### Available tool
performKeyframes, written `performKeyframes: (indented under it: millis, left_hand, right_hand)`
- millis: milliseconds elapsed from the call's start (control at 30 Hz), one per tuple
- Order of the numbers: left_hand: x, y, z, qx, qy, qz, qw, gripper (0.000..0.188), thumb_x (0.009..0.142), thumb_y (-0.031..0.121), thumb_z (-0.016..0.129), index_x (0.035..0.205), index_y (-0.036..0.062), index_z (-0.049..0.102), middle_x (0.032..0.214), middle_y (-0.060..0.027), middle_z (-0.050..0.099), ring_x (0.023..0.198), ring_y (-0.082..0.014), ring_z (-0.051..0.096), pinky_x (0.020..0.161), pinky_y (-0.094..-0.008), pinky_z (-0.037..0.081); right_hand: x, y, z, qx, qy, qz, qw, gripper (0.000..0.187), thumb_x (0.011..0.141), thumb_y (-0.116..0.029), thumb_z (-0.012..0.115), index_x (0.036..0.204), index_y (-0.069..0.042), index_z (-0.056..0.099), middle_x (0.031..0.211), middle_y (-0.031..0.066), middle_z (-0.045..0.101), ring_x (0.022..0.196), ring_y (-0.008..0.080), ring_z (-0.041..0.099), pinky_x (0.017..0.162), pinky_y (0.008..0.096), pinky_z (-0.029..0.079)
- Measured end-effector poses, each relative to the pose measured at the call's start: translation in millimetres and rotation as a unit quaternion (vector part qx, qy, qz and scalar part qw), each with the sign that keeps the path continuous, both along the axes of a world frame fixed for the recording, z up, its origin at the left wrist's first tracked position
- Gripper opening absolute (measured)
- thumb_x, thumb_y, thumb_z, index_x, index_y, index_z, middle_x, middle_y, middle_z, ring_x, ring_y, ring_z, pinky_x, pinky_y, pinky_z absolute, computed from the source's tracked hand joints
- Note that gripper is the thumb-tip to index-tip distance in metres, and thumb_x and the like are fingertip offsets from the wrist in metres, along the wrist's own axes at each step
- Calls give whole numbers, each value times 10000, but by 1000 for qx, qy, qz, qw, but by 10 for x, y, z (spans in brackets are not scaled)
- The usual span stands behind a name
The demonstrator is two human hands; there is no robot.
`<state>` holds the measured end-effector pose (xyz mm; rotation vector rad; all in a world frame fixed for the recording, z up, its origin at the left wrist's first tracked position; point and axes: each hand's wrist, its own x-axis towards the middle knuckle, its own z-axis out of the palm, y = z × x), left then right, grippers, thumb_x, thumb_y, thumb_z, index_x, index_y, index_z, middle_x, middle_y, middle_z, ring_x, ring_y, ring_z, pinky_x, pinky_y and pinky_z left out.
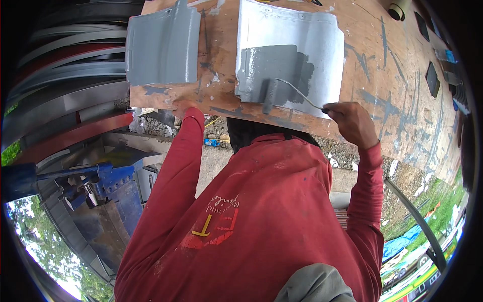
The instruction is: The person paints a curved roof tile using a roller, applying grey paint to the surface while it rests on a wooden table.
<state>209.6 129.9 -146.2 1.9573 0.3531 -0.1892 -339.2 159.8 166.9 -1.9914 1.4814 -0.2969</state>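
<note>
My right hand (352, 122) is closed around the handle of a small paint roller (300, 93). The roller's grey sleeve lies against the lower edge of a curved roof tile (324, 60). Wet grey paint covers the lower left and middle of that tile, and the rest of it is white. To its left lies a second roof tile (163, 45), grey all over. My left hand (185, 106) is at the near edge of the board, just below the grey tile; its fingers are too unclear to read.
Both tiles lie on a paint-streaked wooden board (221, 60). Stacked long curved metal pieces (75, 50) stand at the left, above a blue metal machine (113, 183). A cylindrical can (398, 10) and a dark flat piece (432, 79) lie toward the far right.
</note>
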Motion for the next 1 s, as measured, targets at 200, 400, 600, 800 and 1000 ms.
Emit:
performKeyframes:
  millis: [200,400,600,800,1000]
  left_hand:
    - [8,-14,-58,178,-15,18,984,601,978,546,495,1347,88,619,1249,-202,696,1109,-407,685,956,-551,542]
    - [-262,-93,299,80,16,-20,996,590,982,537,488,1348,89,609,1249,-205,694,1107,-412,683,950,-548,540]
    - [-179,-40,131,136,-8,5,991,577,982,525,497,1344,88,603,1269,-207,683,1121,-415,677,947,-547,539]
    - [-230,-52,178,140,-17,-6,990,564,982,512,505,1341,87,597,1288,-210,673,1134,-417,670,944,-546,537]
    - [-216,-141,134,158,-19,-3,987,551,982,500,514,1338,86,591,1307,-212,663,1148,-420,663,941,-545,536]
  right_hand:
    - [294,-52,-132,-15,-35,12,999,179,946,-163,641,1023,-154,802,879,163,748,765,373,712,683,460,562]
    - [-403,133,491,-11,114,-22,993,178,954,-146,629,975,-142,806,883,129,751,775,341,704,674,421,545]
    - [75,88,149,-56,117,33,991,188,949,-159,643,1064,-148,791,833,104,700,719,316,674,645,439,518]
    - [142,137,-34,-42,66,16,997,186,954,-158,645,1068,-138,791,848,108,713,718,312,676,655,423,536]
    - [-471,255,793,-5,160,-46,986,158,948,-168,659,1021,-131,793,893,125,743,837,336,697,724,441,539]
